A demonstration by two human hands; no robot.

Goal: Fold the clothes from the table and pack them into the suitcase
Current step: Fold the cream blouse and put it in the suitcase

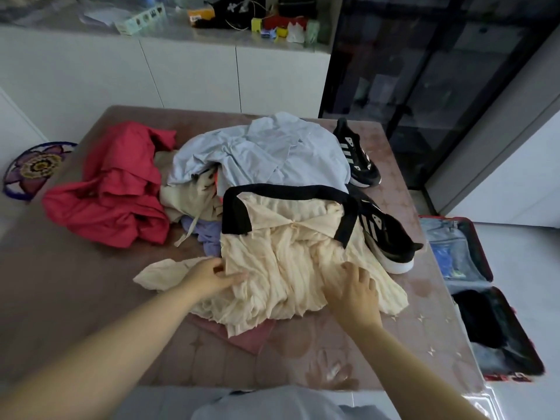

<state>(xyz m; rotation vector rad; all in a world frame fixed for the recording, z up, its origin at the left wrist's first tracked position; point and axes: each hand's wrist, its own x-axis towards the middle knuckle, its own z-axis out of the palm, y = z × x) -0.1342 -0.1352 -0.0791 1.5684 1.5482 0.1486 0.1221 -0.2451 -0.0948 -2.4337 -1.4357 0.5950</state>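
A cream pleated garment with black trim [288, 259] lies spread on the brown table [75, 292] in front of me. My left hand [212, 275] pinches its left edge, thumb on top of the fabric. My right hand [353, 287] presses flat on its lower right part with fingers spread. Behind it lie a light blue shirt [260, 150], a red garment [118, 189], a beige piece [188, 198] and a lilac piece [209, 234]. The open red suitcase [485, 268] lies on the floor to the right, with dark items inside.
Two black sneakers with white stripes sit on the table, one [357, 156] at the far right, one [388, 241] touching the cream garment. A pink cloth [251, 334] peeks from under it. A cluttered counter [212, 28] stands behind; a round patterned mat [36, 168] lies left.
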